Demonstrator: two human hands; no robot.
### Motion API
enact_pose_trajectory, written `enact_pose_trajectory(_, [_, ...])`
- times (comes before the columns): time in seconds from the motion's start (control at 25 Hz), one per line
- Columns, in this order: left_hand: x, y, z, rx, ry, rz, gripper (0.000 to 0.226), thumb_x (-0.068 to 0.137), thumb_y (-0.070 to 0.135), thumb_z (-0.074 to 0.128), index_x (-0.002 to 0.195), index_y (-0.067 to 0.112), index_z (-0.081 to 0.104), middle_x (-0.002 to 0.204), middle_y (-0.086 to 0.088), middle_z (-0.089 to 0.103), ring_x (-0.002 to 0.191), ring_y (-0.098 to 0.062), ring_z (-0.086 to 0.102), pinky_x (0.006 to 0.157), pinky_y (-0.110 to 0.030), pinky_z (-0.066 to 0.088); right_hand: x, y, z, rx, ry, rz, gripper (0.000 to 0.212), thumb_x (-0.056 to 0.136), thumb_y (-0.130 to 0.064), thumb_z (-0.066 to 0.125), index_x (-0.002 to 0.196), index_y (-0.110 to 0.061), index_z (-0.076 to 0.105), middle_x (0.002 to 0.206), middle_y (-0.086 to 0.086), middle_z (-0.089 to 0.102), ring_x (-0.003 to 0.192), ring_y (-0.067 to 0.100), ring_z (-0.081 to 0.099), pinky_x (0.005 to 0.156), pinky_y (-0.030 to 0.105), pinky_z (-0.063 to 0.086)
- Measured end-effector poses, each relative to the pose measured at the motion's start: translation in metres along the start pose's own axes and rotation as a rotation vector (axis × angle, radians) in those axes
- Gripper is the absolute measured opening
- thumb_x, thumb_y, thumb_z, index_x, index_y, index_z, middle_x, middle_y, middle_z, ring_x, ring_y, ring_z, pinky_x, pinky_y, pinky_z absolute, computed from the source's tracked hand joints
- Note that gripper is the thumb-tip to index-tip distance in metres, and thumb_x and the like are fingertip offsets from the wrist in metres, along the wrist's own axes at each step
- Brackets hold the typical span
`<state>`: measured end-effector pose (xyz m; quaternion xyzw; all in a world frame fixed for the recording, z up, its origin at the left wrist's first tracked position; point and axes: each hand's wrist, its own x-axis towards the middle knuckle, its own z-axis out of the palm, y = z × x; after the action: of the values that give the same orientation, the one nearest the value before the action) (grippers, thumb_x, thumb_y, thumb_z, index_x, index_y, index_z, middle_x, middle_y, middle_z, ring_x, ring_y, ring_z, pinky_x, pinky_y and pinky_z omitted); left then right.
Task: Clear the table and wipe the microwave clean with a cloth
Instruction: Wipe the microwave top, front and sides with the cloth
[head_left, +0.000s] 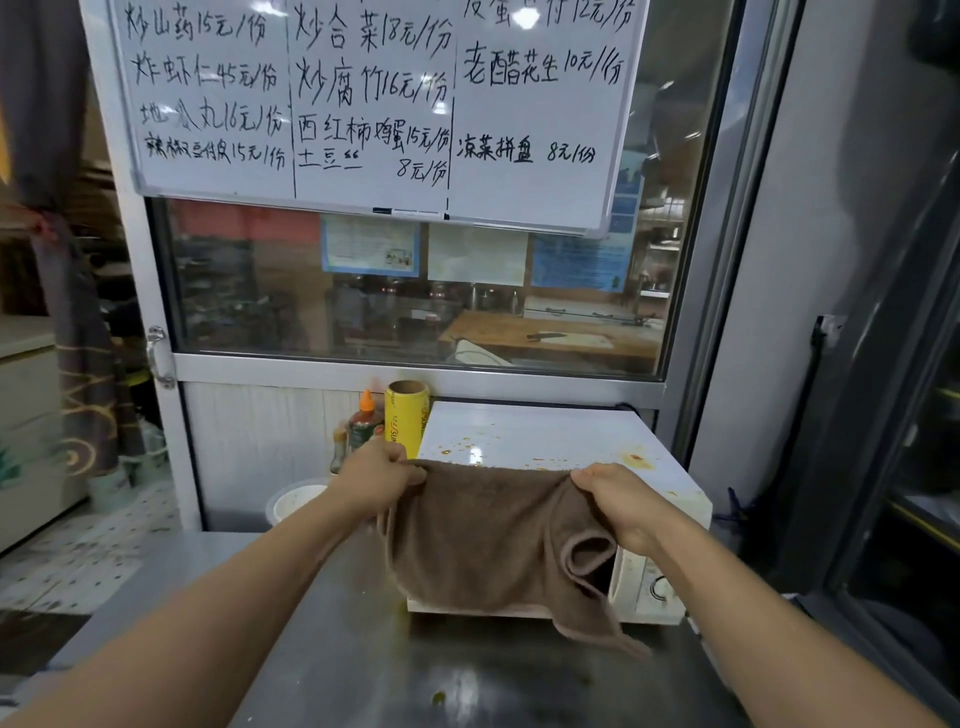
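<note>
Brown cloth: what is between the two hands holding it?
Head view: only the brown terry cloth stretches between left hand and right hand, draped before the stained white microwave.

A whiteboard (363, 104) with handwritten menu prices hung over a glass window (415, 291), through which a dim kitchen with a wooden counter (550, 338) showed. A grey wall (810, 260) stood at right, speckled floor (78, 551) at left.

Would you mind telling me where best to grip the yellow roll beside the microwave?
Grip the yellow roll around its upper half, coming from above: it stands upright, wedged between the microwave and an orange-capped bottle.
</note>
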<state>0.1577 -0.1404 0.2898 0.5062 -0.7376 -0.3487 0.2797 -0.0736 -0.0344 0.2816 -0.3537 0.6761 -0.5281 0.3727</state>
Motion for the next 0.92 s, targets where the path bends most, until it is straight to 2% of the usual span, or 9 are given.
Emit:
enact_pose_trajectory(0.16, [-0.018,0.022,0.019,-0.543,-0.255,-0.035,0.019,0.093,0.026,0.052,0.078,0.016,0.050,0.071,-0.006,0.053,0.061,-0.016,0.052,0.058,-0.021,0.042,-0.006,-0.033,0.022,0.409,-0.172,0.087,0.022,0.096,0.002,0.035,0.094,0.004,0.057,0.090,0.018,0.062,0.076,0.026,0.060,0.060,0.035,0.055])
enact_pose_trajectory(0.24, [-0.027,0.031,0.025,-0.541,-0.358,0.039,0.010,0.093,0.026,0.055,0.093,0.016,0.051,0.086,-0.008,0.062,0.077,-0.018,0.059,0.072,-0.026,0.045,-0.011,-0.043,0.030,0.433,-0.269,0.058,0.033,0.093,0.012,0.028,0.110,0.011,0.055,0.107,0.023,0.061,0.093,0.030,0.061,0.067,0.032,0.058])
enact_pose_trajectory(0.28, [-0.031,0.033,0.028,-0.498,-0.372,0.087,0.019,0.089,0.022,0.062,0.103,0.016,0.051,0.094,-0.009,0.066,0.084,-0.020,0.062,0.077,-0.026,0.047,-0.014,-0.045,0.033,0.399,-0.305,0.038,0.039,0.090,0.018,0.025,0.117,0.013,0.052,0.115,0.024,0.058,0.099,0.031,0.060,0.070,0.029,0.058])
enact_pose_trajectory(0.36, [-0.033,0.032,0.035,-0.431,-0.304,0.154,0.038,0.080,0.006,0.070,0.110,0.013,0.047,0.092,-0.010,0.068,0.078,-0.018,0.064,0.066,-0.017,0.052,-0.020,-0.045,0.033,0.348,-0.346,-0.006,0.048,0.084,0.025,0.023,0.120,0.011,0.052,0.117,0.023,0.058,0.097,0.029,0.063,0.072,0.024,0.058])
enact_pose_trajectory(0.52, [-0.025,0.037,0.049,-0.566,-0.116,0.043,0.024,0.083,-0.012,0.051,0.100,0.005,0.052,0.076,-0.011,0.061,0.065,-0.019,0.057,0.059,-0.027,0.049,-0.027,-0.028,0.009,0.034,-0.192,-0.173,0.040,0.087,0.017,0.041,0.114,-0.008,0.057,0.123,0.016,0.059,0.103,0.023,0.061,0.087,0.028,0.053])
enact_pose_trajectory(0.6, [-0.019,0.042,0.058,-0.803,-0.188,-0.067,0.021,0.084,-0.012,0.042,0.087,0.003,0.056,0.075,-0.014,0.060,0.064,-0.023,0.059,0.058,-0.028,0.051,-0.030,-0.007,-0.007,-0.173,-0.233,-0.215,0.052,0.082,0.007,0.061,0.122,-0.025,0.053,0.132,0.005,0.051,0.116,0.021,0.053,0.097,0.033,0.046])
enact_pose_trajectory(0.68, [-0.017,0.052,0.074,-1.044,-0.372,-0.126,0.026,0.084,-0.014,0.037,0.080,-0.003,0.060,0.074,-0.018,0.063,0.061,-0.025,0.064,0.056,-0.028,0.056,-0.033,0.014,-0.016,-0.148,-0.355,-0.227,0.069,0.076,0.006,0.069,0.130,-0.030,0.046,0.127,-0.004,0.054,0.115,0.015,0.056,0.097,0.031,0.048])
enact_pose_trajectory(0.76, [-0.010,0.061,0.097,-1.015,-0.441,-0.123,0.025,0.085,-0.013,0.039,0.077,-0.003,0.061,0.074,-0.018,0.064,0.062,-0.024,0.065,0.057,-0.028,0.056,-0.025,0.032,-0.023,-0.125,-0.230,-0.303,0.059,0.076,0.008,0.068,0.122,-0.027,0.053,0.114,-0.006,0.063,0.106,0.012,0.061,0.093,0.028,0.050])
enact_pose_trajectory(0.92, [0.017,0.073,0.130,-0.513,-0.281,-0.050,0.011,0.086,0.003,0.057,0.095,0.009,0.061,0.090,-0.011,0.062,0.078,-0.021,0.059,0.064,-0.028,0.049,0.014,0.055,-0.063,-0.242,0.201,-0.299,0.027,0.079,0.002,0.063,0.088,-0.023,0.065,0.090,-0.001,0.070,0.092,0.024,0.065,0.084,0.036,0.053])
